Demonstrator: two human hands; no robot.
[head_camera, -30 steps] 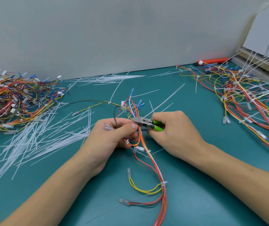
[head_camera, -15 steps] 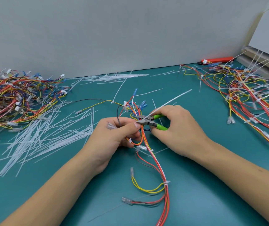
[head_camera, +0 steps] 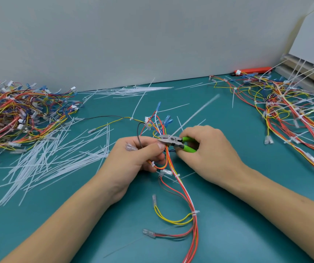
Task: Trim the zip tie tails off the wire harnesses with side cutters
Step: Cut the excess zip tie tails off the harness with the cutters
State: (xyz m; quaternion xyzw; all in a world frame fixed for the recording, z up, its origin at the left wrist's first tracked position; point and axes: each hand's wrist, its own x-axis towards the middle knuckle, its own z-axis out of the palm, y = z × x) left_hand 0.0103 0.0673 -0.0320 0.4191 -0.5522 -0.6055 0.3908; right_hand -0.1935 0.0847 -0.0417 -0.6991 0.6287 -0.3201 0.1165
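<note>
A wire harness (head_camera: 187,204) of red, orange, yellow and white wires lies across the middle of the teal table. My left hand (head_camera: 135,158) grips its upper part, thumb pressed on the bundle. My right hand (head_camera: 209,152) holds green-handled side cutters (head_camera: 173,141), whose jaws sit at the bundle just beside my left thumb. A long white zip tie tail (head_camera: 198,112), blurred, slants up and right from the jaws. Trimmed white ties (head_camera: 195,212) bind the harness lower down.
A heap of harnesses (head_camera: 17,114) fills the far left. Cut white tails (head_camera: 53,158) litter the table beside it and along the wall (head_camera: 129,90). More harnesses with long uncut tails (head_camera: 293,111) spread over the right. An orange tool (head_camera: 253,70) lies by the wall.
The long white tail at the jaws has swung and now looks blurred and fainter. Both hands and the cutters stay at the same spot on the bundle.
</note>
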